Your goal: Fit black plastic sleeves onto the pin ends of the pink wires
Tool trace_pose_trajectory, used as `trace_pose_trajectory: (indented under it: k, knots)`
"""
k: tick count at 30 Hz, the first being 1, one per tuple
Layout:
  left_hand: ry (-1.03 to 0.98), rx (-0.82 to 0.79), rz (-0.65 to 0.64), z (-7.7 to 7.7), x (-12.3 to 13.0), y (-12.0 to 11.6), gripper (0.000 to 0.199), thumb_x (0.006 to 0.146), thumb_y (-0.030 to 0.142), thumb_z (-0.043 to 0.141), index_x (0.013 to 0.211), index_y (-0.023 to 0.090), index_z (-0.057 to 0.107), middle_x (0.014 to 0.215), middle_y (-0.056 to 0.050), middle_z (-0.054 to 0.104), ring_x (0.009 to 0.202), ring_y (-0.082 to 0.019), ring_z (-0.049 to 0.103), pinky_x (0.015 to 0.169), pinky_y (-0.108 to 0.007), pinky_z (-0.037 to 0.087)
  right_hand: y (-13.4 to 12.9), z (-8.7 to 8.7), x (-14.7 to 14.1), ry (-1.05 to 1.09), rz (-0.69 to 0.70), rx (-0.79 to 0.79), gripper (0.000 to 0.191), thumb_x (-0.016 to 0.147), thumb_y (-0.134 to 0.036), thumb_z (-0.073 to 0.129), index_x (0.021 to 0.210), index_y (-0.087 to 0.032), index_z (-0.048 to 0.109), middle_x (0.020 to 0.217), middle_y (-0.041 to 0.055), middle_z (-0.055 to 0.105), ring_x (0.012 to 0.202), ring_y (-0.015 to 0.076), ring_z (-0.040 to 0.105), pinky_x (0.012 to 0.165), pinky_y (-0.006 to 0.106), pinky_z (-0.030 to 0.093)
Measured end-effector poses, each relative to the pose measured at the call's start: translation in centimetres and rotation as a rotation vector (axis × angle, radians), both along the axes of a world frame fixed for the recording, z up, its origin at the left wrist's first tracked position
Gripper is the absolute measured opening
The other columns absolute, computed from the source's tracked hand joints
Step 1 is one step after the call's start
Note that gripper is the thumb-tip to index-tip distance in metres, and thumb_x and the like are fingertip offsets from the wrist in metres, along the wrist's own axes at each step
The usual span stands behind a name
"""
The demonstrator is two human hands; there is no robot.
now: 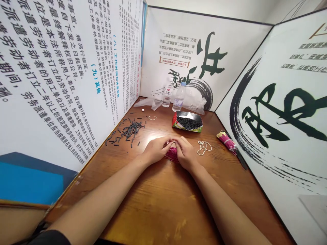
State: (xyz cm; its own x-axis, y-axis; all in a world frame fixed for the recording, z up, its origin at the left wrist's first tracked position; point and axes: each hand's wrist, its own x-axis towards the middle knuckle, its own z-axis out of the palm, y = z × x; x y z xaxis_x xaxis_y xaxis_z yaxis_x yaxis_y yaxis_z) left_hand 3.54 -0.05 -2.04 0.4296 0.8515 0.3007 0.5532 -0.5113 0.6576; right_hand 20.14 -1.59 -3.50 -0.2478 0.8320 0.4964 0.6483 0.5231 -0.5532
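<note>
The bundle of magenta wires [172, 154] lies on the table [153, 200] beneath and between the two hands, partly covered by them. Left hand [157, 149]: fingers curled, thumb and forefinger pinching at a small thin piece [174, 141], too small to identify. Right hand [185, 152]: likewise curled, its fingertips meeting the left's at the same piece.

Just beyond the hands stands an open box [189, 129], green and red outside, holding a heap of short black pieces [188, 123]. To the left, loose black pieces [131, 130] are scattered, densest at the middle of the spread. A white ring [152, 117] lies between this scatter and the box. Near the right hand is a tangled white cord [204, 147]; farther right, beside the panel, a second magenta bundle [227, 142] with yellowish ends, banded about its middle.

Behind the box, two upright bottles, one clear-necked [167, 95] and one blue-capped [179, 98], stand among crumpled clear plastic [196, 101]. Printed panels [204, 20] enclose the table.
</note>
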Motion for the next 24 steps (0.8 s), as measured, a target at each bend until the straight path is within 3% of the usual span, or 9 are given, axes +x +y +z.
trace_pose_trajectory:
  k: [5,9,15,24]
  knots:
    - [-0.012,-0.025,0.027,-0.07,-0.18,0.17,0.025,0.092,0.035,0.040,0.093,0.021,0.060,0.074,0.000,0.062,0.068,-0.014,0.053,0.064,-0.025,0.036,-0.04,-0.09,0.17,0.050,-0.096,0.043,0.033,0.096,-0.027,0.033,0.117,-0.022,0.058,0.101,0.0080,0.061,0.095,0.0207,0.059,0.084,0.034,0.046]
    - [-0.064,-0.028,0.077,-0.47,-0.30,0.47,0.025,0.093,0.035,0.037,0.094,0.021,0.056,0.077,0.000,0.062,0.070,-0.014,0.054,0.066,-0.025,0.037,-0.08,0.09,0.38,0.086,-0.195,0.087,0.031,0.096,-0.029,0.033,0.109,-0.022,0.061,0.092,0.0066,0.061,0.088,0.0203,0.059,0.078,0.032,0.046]
    - [-0.132,-0.026,0.055,-0.77,-0.24,0.55,0.022,0.093,0.034,0.036,0.094,0.020,0.052,0.080,0.000,0.060,0.073,-0.014,0.054,0.070,-0.026,0.039,-0.10,0.18,0.14,0.077,-0.218,0.152,0.029,0.095,-0.033,0.041,0.107,-0.020,0.065,0.080,0.0043,0.060,0.072,0.0171,0.056,0.069,0.029,0.044]
    - [-0.126,-0.033,0.026,-0.83,-0.13,0.43,0.024,0.094,0.036,0.035,0.092,0.020,0.053,0.075,0.001,0.057,0.068,-0.013,0.050,0.066,-0.025,0.037,0.09,-0.05,0.22,0.070,-0.197,0.210,0.028,0.091,-0.038,0.051,0.104,-0.020,0.069,0.073,0.0029,0.058,0.066,0.0152,0.054,0.064,0.027,0.043]
